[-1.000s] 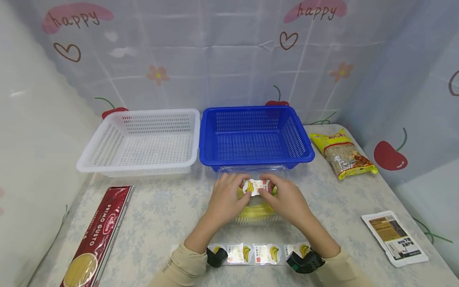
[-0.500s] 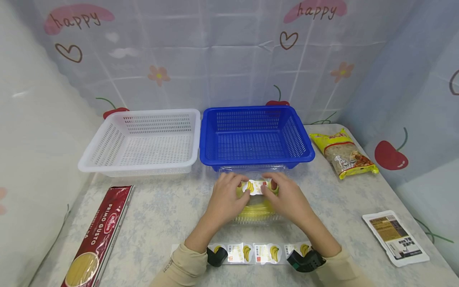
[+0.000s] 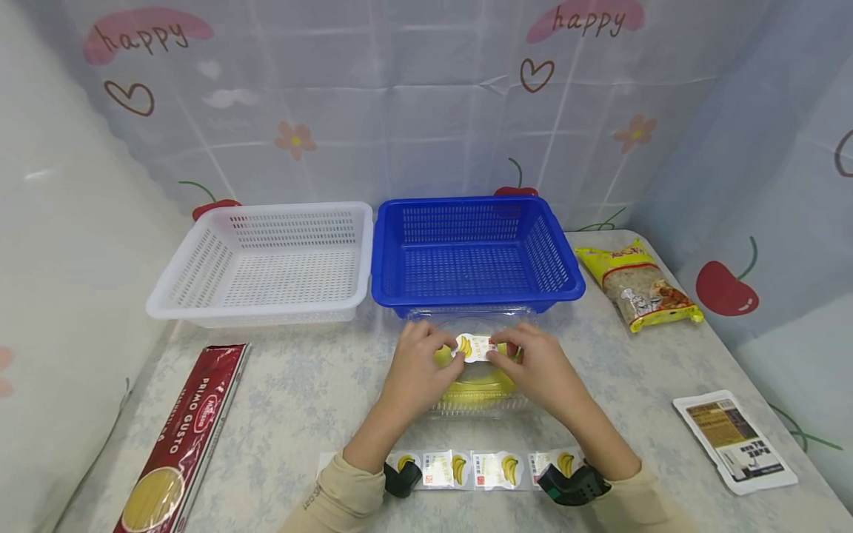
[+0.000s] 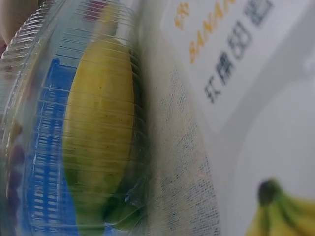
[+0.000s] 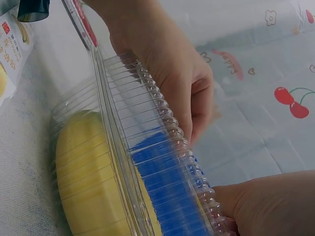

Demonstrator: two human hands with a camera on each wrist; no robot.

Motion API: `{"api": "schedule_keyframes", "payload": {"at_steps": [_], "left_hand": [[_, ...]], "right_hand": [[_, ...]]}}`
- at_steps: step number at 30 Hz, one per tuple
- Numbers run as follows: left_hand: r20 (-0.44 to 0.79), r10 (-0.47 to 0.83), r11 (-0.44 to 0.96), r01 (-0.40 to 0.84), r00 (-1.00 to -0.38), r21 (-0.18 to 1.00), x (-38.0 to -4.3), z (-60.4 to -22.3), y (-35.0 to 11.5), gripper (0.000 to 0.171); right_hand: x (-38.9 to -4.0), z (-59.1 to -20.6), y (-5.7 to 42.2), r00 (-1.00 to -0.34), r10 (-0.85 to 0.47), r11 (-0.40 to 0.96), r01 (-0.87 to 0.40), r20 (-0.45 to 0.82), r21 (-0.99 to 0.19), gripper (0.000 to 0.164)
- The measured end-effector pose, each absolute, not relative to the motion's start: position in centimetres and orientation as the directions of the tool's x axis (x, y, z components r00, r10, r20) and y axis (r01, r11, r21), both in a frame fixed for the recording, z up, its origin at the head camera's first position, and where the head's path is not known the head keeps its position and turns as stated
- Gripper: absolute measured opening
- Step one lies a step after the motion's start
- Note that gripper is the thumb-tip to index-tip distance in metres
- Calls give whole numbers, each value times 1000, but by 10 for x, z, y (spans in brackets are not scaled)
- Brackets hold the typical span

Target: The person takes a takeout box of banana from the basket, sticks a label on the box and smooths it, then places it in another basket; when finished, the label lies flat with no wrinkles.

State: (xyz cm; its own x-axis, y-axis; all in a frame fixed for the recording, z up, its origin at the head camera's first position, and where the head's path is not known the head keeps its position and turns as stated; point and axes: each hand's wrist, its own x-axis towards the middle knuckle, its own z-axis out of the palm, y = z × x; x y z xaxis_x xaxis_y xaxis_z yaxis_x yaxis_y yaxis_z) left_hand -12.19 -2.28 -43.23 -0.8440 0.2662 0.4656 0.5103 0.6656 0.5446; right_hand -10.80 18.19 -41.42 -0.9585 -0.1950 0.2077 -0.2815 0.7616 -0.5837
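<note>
In the head view, a clear plastic clamshell box [image 3: 480, 406] with yellow-green bananas [image 3: 476, 389] inside sits at the middle of the table. Over its lid lies a small white banana label [image 3: 476, 348]. My left hand [image 3: 418, 370] pinches the label's left end between thumb and forefinger. At the opposite end, my right hand [image 3: 543, 370] pinches it the same way. The left wrist view shows a banana [image 4: 101, 118] through the ribbed box wall. From the right wrist, the closed box [image 5: 120, 157] appears with both hands at its lid; the label is hidden there.
A strip of banana labels [image 3: 498, 471] lies under my wrists. Behind the box stand a blue basket [image 3: 476, 302] and a white basket [image 3: 260, 305]. A red pasta packet [image 3: 183, 437] lies left; a yellow bag [image 3: 636, 285] and a white pouch [image 3: 733, 442] lie right.
My right hand's fingers have drawn in and curled at the label's right end, and its wrist has shifted slightly right. The left hand and the box stay almost where they were.
</note>
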Motion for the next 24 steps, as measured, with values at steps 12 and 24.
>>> {"api": "schedule_keyframes", "payload": {"at_steps": [12, 24], "left_hand": [[505, 244, 647, 527, -828, 551, -122, -436, -23, 11], [489, 252, 658, 518, -835, 547, -121, -435, -23, 13]], "right_hand": [[-106, -417, 182, -952, -174, 759, -293, 252, -582, 11], [-108, -415, 186, -955, -182, 742, -290, 234, -604, 12]]}}
